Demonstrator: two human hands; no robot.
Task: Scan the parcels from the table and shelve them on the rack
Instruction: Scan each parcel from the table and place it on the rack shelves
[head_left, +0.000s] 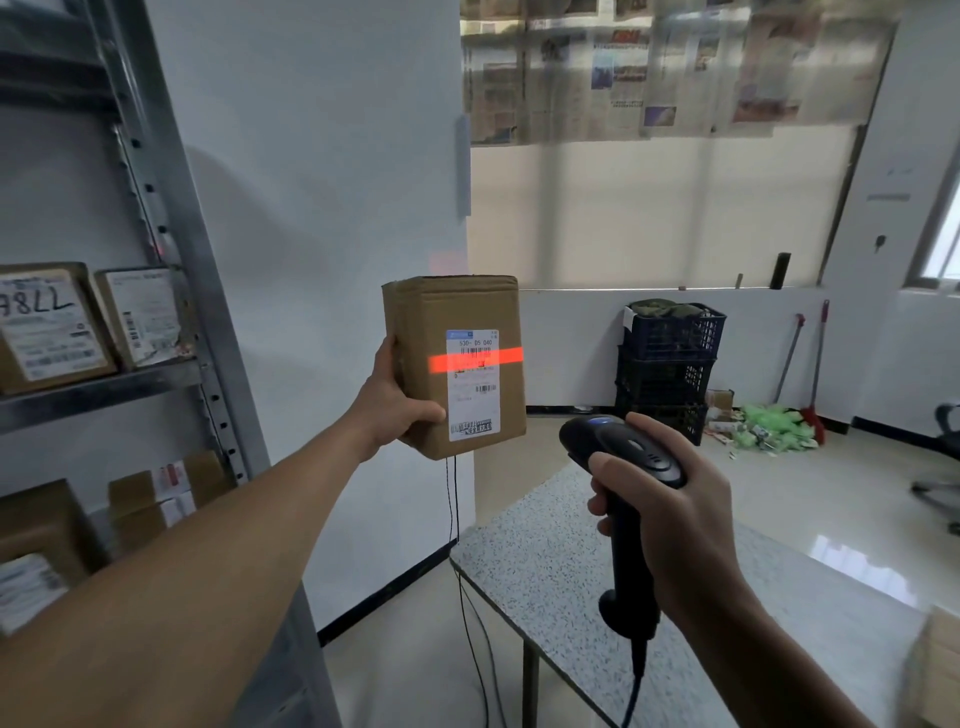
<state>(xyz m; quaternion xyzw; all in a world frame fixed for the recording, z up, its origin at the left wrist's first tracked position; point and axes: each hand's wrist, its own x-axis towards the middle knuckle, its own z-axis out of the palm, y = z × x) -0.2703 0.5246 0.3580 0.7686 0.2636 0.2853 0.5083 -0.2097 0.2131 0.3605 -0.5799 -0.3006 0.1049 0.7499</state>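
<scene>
My left hand (392, 402) grips a brown cardboard parcel (415, 332) from its left side and holds it upright in the air, its white shipping label (471, 387) facing me. A red scan line crosses the label's upper barcode. My right hand (670, 514) holds a black handheld barcode scanner (621, 457) by its handle, lower right of the parcel, its head aimed at the label. The grey metal rack (208, 332) stands at the left with several labelled parcels (52, 325) on its shelves. The speckled table (550, 551) lies below the scanner.
Another cardboard box (935, 670) sits at the table's near right edge. Black cables hang along the white wall under the parcel. Stacked dark crates (667, 364), brooms and green litter stand by the far wall. An office chair (943, 467) is at the right edge.
</scene>
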